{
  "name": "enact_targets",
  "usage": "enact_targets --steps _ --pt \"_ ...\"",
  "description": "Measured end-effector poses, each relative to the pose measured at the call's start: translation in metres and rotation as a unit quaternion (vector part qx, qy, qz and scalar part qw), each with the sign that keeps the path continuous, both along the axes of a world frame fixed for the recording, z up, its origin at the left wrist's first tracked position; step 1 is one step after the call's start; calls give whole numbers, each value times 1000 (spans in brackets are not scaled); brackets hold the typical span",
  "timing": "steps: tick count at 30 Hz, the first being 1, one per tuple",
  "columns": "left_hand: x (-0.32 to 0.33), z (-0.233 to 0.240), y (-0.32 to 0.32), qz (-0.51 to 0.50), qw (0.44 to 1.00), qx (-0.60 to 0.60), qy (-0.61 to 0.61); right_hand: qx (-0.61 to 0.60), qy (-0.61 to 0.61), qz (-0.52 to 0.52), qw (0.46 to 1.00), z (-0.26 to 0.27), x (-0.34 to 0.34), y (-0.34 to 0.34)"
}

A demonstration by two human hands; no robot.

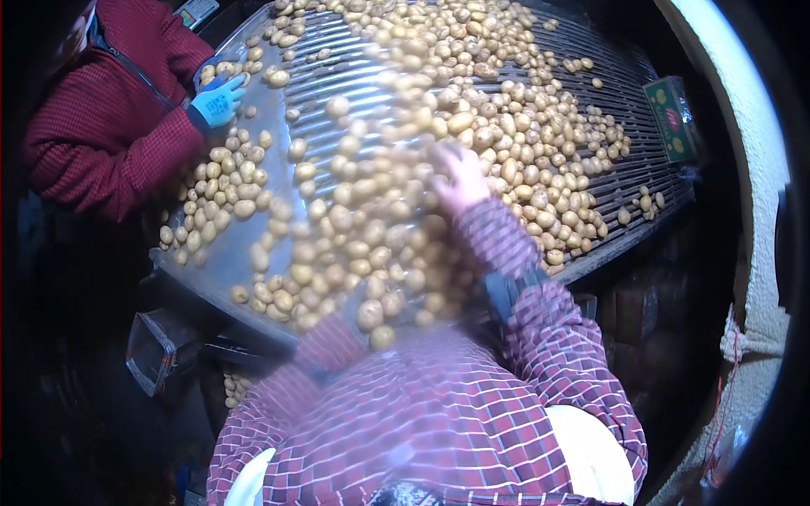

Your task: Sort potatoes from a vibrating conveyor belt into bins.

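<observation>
My right hand is blurred over the middle of a large heap of potatoes, its fingers spread and no potato plainly in its grasp. Around it the potatoes are smeared by motion on a metal bar grate. My left hand rests low at the near edge of the heap, close to my body. Potatoes and blur partly cover it, so its fingers and any hold do not show. Beside it lie several potatoes.
A co-worker's gloved hand is among potatoes at the left, over a smooth metal shelf. A printed carton stands at the grate's right edge. Below the shelf's left corner is a clear-sided container. A pale beam curves along the right.
</observation>
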State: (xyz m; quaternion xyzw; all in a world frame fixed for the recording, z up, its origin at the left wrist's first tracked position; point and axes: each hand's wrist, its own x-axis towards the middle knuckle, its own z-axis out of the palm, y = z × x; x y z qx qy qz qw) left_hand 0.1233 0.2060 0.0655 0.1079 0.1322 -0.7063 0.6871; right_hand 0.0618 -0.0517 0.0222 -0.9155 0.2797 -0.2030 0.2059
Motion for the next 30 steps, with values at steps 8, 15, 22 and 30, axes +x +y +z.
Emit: enact_targets --steps 8,15,22,30 --pt "-9 -75 54 4 998 -4 -63 70 168 -25 983 -34 53 -68" --pt "-7 -70 47 -2 992 30 124 28 454 6 891 -11 121 -21" --pt "-24 -95 71 55 995 -3 78 80 256 53 962 -30 81 -37" --pt "-18 -29 77 149 982 72 89 -70 460 31 885 -31 93 54"
